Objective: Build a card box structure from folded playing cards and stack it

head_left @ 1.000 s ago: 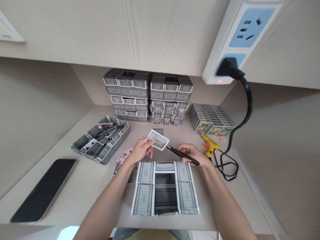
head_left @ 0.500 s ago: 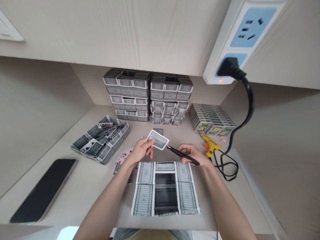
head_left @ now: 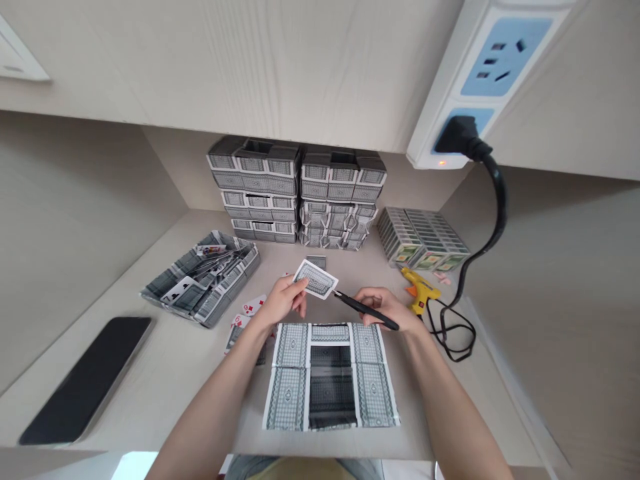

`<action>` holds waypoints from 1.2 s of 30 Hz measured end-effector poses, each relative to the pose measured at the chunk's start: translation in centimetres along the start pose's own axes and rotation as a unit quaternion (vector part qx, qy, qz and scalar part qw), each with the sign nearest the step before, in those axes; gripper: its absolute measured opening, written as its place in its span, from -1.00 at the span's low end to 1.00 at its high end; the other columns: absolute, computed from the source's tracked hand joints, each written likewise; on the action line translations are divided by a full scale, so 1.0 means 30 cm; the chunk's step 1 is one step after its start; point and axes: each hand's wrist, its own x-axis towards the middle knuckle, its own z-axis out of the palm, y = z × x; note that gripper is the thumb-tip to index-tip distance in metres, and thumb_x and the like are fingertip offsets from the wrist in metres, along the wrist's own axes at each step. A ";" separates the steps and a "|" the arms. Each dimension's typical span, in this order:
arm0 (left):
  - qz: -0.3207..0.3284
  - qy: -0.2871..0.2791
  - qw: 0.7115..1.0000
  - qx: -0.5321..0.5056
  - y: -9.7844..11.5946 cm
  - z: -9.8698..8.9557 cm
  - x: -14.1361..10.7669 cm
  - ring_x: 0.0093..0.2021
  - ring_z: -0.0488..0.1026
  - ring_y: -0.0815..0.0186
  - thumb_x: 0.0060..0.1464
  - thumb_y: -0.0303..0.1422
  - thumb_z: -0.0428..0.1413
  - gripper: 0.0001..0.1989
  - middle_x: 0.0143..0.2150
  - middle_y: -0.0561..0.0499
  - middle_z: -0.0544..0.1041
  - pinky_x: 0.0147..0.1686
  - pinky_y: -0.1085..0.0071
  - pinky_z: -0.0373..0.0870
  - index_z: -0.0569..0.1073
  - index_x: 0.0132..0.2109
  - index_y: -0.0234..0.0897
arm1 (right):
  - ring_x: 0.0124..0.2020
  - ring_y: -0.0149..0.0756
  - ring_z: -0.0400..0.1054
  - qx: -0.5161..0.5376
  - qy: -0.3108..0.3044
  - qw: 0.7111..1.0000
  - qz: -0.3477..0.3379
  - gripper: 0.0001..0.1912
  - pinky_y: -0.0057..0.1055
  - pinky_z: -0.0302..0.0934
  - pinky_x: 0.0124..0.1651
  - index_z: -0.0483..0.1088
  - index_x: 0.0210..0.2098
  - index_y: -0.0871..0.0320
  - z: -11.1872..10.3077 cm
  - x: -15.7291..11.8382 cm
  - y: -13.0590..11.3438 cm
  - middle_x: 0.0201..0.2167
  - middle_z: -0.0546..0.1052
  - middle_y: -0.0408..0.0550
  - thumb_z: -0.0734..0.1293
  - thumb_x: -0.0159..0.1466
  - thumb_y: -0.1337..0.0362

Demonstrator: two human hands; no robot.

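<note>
My left hand point(head_left: 285, 299) pinches a playing card point(head_left: 315, 279) by its left side, its patterned grey back facing up. My right hand point(head_left: 383, 305) grips a slim black pen-like tool point(head_left: 367, 310), perhaps tweezers or a craft knife; its narrow tip meets the card's lower right corner. Below both hands lies a box made of playing cards point(head_left: 290, 387), with a rectangular dark opening in its middle. Loose cards point(head_left: 240, 322), some face up, lie under and beside my left forearm. Another card point(head_left: 316, 261) rests just beyond the held one.
Stacked card-built boxes point(head_left: 257, 177) stand at the back. A card-built tray point(head_left: 227, 283) with cards inside sits left, above a black phone point(head_left: 87, 380). Right are packed card decks point(head_left: 425, 237) and a yellow glue gun point(head_left: 421, 290), its cord near a power strip point(head_left: 480, 87).
</note>
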 end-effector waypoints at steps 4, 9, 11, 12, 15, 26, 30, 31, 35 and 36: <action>0.001 -0.001 1.000 -0.007 -0.009 -0.002 0.004 -0.77 0.28 0.41 -0.02 -0.14 0.00 -0.63 -0.85 0.23 0.07 -0.68 0.52 0.08 0.13 -0.61 -0.27 | -0.79 -0.62 0.03 -0.005 0.007 1.000 0.000 -0.60 -0.63 -0.15 -0.76 0.34 -0.37 0.24 0.003 0.000 -0.002 -0.71 0.34 -0.29 0.49 -0.18 0.26; 0.003 0.002 1.000 -0.006 -0.019 -0.005 0.009 -0.79 0.24 0.44 -0.03 -0.12 0.00 -0.63 -0.84 0.24 0.07 -0.70 0.52 0.03 0.14 -0.58 -0.28 | -0.79 -0.62 0.03 -0.001 0.012 1.000 0.003 -0.61 -0.63 -0.16 -0.76 0.34 -0.39 0.23 0.003 0.000 0.003 -0.72 0.33 -0.31 0.49 -0.19 0.26; 0.002 0.008 1.000 -0.005 -0.023 -0.006 0.012 -0.81 0.19 0.47 -0.03 -0.12 0.01 -0.64 -0.84 0.25 0.07 -0.72 0.52 0.01 0.14 -0.57 -0.28 | -0.79 -0.62 0.02 0.003 0.010 1.000 0.006 -0.60 -0.63 -0.17 -0.77 0.33 -0.38 0.22 0.001 0.000 0.006 -0.72 0.33 -0.31 0.49 -0.18 0.25; 0.001 0.009 1.000 -0.006 -0.025 -0.007 0.013 -0.82 0.18 0.48 -0.04 -0.11 0.01 -0.64 -0.83 0.26 0.07 -0.72 0.52 0.01 0.15 -0.57 -0.28 | -0.79 -0.61 0.02 0.004 0.010 1.000 0.008 -0.60 -0.63 -0.18 -0.77 0.33 -0.38 0.22 0.001 0.001 0.008 -0.72 0.33 -0.31 0.48 -0.18 0.24; 0.003 0.004 1.000 -0.009 -0.028 -0.007 0.016 -0.81 0.19 0.47 -0.03 -0.11 0.01 -0.64 -0.83 0.25 0.07 -0.72 0.52 0.02 0.15 -0.56 -0.28 | -0.78 -0.61 0.03 0.002 0.009 1.000 0.001 -0.60 -0.63 -0.16 -0.76 0.34 -0.37 0.23 -0.001 0.003 0.011 -0.73 0.32 -0.31 0.48 -0.18 0.24; 0.008 0.020 1.000 -0.007 -0.025 -0.019 0.019 -0.77 0.23 0.48 -0.02 -0.20 0.03 -0.69 -0.78 0.17 0.26 -0.74 0.55 -0.03 0.20 -0.55 -0.31 | -0.78 -0.61 0.04 -0.011 0.016 1.000 -0.006 -0.51 -0.62 -0.16 -0.76 0.35 -0.28 0.24 -0.021 0.001 0.021 -0.70 0.34 -0.29 0.50 -0.20 0.28; 0.022 0.027 0.999 -0.009 -0.011 -0.024 0.013 -0.75 0.27 0.46 -0.02 -0.18 0.03 -0.68 -0.77 0.15 0.29 -0.72 0.54 0.04 0.22 -0.55 -0.32 | -0.80 -0.62 0.02 0.000 0.006 1.000 -0.013 -0.55 -0.62 -0.19 -0.78 0.33 -0.31 0.22 -0.023 -0.003 0.023 -0.70 0.32 -0.30 0.49 -0.18 0.26; 0.022 0.025 0.999 -0.005 -0.008 -0.025 0.011 -0.75 0.27 0.46 -0.02 -0.17 0.03 -0.67 -0.77 0.15 0.29 -0.71 0.54 0.05 0.21 -0.56 -0.32 | -0.80 -0.62 0.02 0.005 0.002 1.000 -0.016 -0.57 -0.62 -0.20 -0.79 0.33 -0.33 0.22 -0.023 -0.004 0.023 -0.69 0.32 -0.30 0.48 -0.17 0.24; 0.013 0.017 1.000 0.015 -0.003 -0.028 0.008 -0.76 0.27 0.46 -0.01 -0.15 0.02 -0.66 -0.78 0.16 0.26 -0.73 0.55 -0.01 0.20 -0.55 -0.31 | -0.82 -0.63 0.00 0.022 -0.020 0.999 -0.029 -0.59 -0.64 -0.21 -0.81 0.31 -0.35 0.23 -0.021 -0.006 0.023 -0.67 0.33 -0.28 0.46 -0.14 0.19; 0.012 0.015 1.000 0.021 -0.003 -0.030 0.007 -0.77 0.26 0.47 -0.01 -0.14 0.02 -0.65 -0.78 0.17 0.25 -0.73 0.55 -0.02 0.19 -0.56 -0.31 | -0.82 -0.64 0.00 0.023 -0.023 0.999 -0.030 -0.59 -0.64 -0.21 -0.82 0.31 -0.35 0.23 -0.020 -0.006 0.023 -0.67 0.33 -0.27 0.46 -0.13 0.18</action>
